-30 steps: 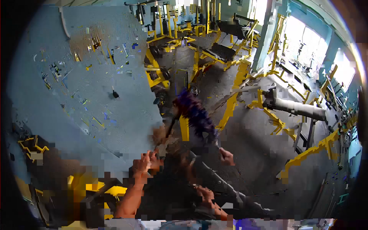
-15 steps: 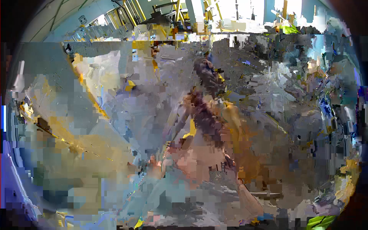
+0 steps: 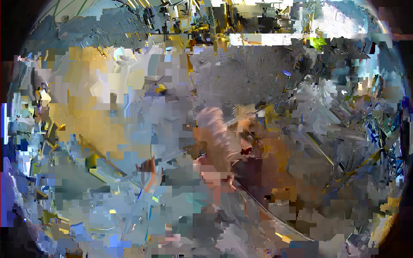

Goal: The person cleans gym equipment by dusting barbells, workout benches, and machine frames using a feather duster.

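Broken blocks and smears cover most of the head view. Left of the middle, my left hand (image 3: pixel 149 168) shows as a small skin-toned shape with fingers apart and nothing visible in them. It is closest to a blurred blue-grey area. Near the centre, a pinkish, motion-smeared form (image 3: pixel 215 135) rises where my right hand could be; its fingers do not show, and I cannot tell what it holds or touches. Beside it on the right lies a brown and dark-red patch (image 3: pixel 254 146). A thin skin-toned band (image 3: pixel 266 215) slants from there toward the lower right.
A broad grey surface (image 3: pixel 241 81) spreads behind the centre. Yellowish areas (image 3: pixel 86 99) fill the left. At the top are bright patches (image 3: pixel 340 19), yellow bars and a lime-green thing (image 3: pixel 317 43). A pale-edged strip (image 3: pixel 318 148) slants on the right.
My left hand now appears apart, to the left of the middle. The dark, shaggy shape at the centre has given way to a pinkish blur lower down. The surroundings have shifted and smeared.
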The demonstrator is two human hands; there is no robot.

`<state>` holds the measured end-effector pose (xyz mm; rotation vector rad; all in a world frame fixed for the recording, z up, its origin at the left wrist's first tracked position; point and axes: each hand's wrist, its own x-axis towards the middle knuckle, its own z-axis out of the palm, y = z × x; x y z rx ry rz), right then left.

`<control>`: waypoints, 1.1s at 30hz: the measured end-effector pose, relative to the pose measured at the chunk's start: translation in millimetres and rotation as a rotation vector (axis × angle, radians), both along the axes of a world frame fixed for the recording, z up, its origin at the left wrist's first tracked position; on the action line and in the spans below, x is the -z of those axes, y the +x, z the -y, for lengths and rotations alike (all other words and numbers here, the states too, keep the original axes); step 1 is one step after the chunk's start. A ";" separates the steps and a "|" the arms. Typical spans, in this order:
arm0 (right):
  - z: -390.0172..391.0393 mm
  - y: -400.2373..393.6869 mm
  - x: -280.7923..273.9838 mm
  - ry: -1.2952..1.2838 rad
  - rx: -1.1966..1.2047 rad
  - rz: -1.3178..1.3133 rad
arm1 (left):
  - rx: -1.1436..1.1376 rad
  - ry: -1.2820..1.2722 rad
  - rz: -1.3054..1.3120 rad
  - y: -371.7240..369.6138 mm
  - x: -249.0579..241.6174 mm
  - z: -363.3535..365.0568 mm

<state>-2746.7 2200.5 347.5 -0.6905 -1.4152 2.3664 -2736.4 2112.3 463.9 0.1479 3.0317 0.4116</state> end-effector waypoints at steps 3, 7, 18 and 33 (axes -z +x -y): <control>0.9 -8.6 27.0 0.230 0.174 -0.066 | 0.020 0.015 -0.035 2.3 0.7 -1.0; -13.5 -10.9 38.1 0.356 0.237 -0.140 | 0.018 0.014 -0.029 0.5 0.3 -0.9; -14.3 -40.5 67.7 -0.308 -0.100 0.200 | -0.003 -0.014 0.001 2.6 3.8 1.7; -140.5 -9.1 -8.8 0.865 0.127 -0.084 | -0.038 0.034 0.028 3.7 -7.0 -2.3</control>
